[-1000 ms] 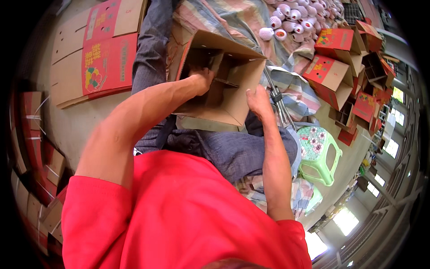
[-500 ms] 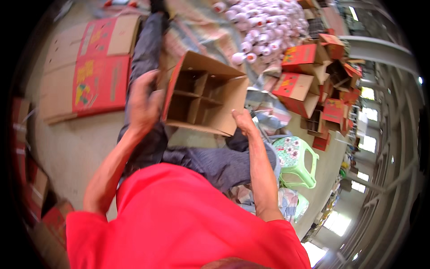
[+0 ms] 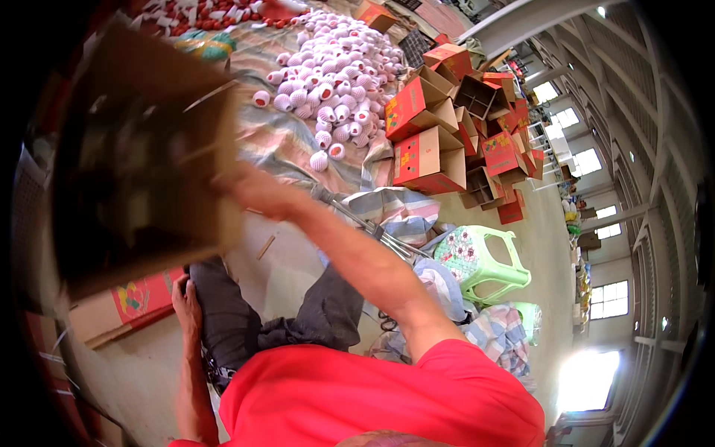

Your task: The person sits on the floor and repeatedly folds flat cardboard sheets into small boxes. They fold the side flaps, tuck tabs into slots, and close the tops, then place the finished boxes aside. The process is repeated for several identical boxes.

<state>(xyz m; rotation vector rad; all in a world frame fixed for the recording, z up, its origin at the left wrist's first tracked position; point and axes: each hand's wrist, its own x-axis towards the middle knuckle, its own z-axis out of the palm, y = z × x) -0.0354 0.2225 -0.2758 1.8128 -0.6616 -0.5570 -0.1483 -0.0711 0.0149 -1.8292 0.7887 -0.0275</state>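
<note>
My right hand (image 3: pixel 261 195), its arm stretched across to the left, grips the near-right edge of an open cardboard carton (image 3: pixel 212 141). The carton is lifted high at the left and smeared by motion; its inside is dark, so the dividers barely show. Down beside my left trouser leg is my left hand (image 3: pixel 188 309), fingers apart and holding nothing visible. Under the raised carton, partly hidden by it, a flat red and brown carton (image 3: pixel 138 302) lies on the floor.
A heap of red fruit in white foam nets (image 3: pixel 335 82) covers a striped sheet (image 3: pixel 261 141) ahead. Open red cartons (image 3: pixel 432 156) pile up to its right. A green stool (image 3: pixel 484 264) and folding metal legs (image 3: pixel 372 227) stand at my right.
The carton has swung from in front of me to the upper left in my right hand. My left hand has let go and dropped beside my leg. The view has shifted.
</note>
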